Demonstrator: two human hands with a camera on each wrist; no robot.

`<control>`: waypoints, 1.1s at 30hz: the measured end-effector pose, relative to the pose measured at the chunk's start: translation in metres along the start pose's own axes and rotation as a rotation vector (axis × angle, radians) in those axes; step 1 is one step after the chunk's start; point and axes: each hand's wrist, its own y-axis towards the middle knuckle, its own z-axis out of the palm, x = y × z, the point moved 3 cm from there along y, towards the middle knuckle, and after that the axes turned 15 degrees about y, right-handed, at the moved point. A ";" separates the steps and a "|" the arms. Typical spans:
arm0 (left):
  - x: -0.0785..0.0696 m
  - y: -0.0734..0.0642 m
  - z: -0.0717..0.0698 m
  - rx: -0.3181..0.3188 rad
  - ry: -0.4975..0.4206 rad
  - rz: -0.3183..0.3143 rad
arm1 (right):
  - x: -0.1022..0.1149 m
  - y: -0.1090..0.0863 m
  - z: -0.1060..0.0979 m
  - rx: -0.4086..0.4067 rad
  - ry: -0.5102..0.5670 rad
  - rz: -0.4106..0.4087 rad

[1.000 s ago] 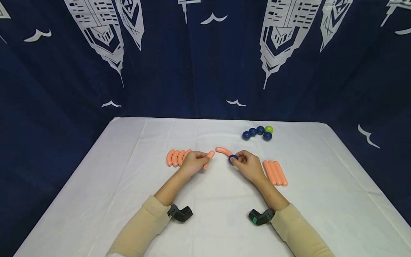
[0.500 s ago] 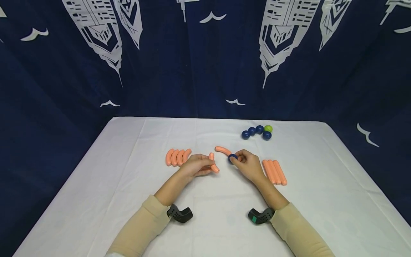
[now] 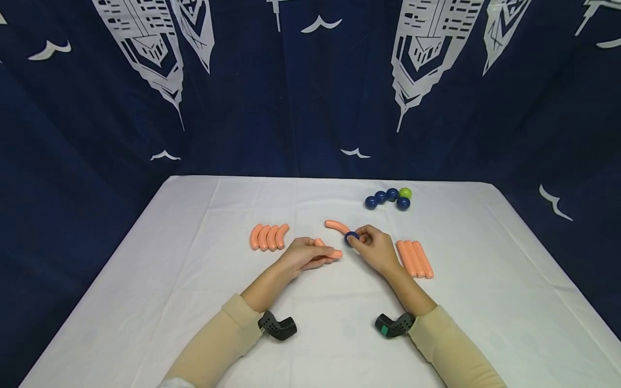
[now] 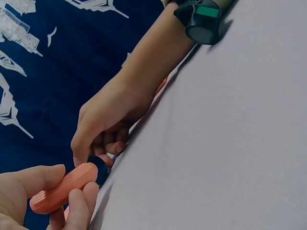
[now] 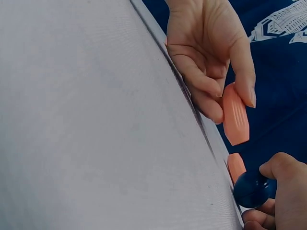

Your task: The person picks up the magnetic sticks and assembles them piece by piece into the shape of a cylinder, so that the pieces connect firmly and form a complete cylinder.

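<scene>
My left hand (image 3: 302, 255) pinches a curved salmon-pink rod (image 4: 64, 189) between thumb and fingers. The rod's free end points right, towards a dark blue ball (image 5: 250, 189). My right hand (image 3: 377, 250) holds that ball between thumb and fingers, low over the table. Another curved rod (image 3: 335, 224) lies on the cloth beyond, its near end against the ball. In the right wrist view a gap shows between the left hand's rod (image 5: 236, 117) and the ball. Whether something else sits behind the right fingers is hidden.
Several curved pink rods (image 3: 268, 237) lie in a row left of the hands. Right of them are three straight pink rods (image 3: 415, 260). Several blue balls (image 3: 380, 197) and one green ball (image 3: 405, 192) sit farther back. A white cloth (image 3: 330, 339) covers the table.
My left hand has moved right and towards me, off the row of curved rods. It has turned its rod from upright to pointing right. The right hand stays still with the ball.
</scene>
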 end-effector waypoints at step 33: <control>-0.005 0.014 0.017 -0.176 0.172 0.041 | 0.001 -0.002 -0.001 0.010 0.017 0.019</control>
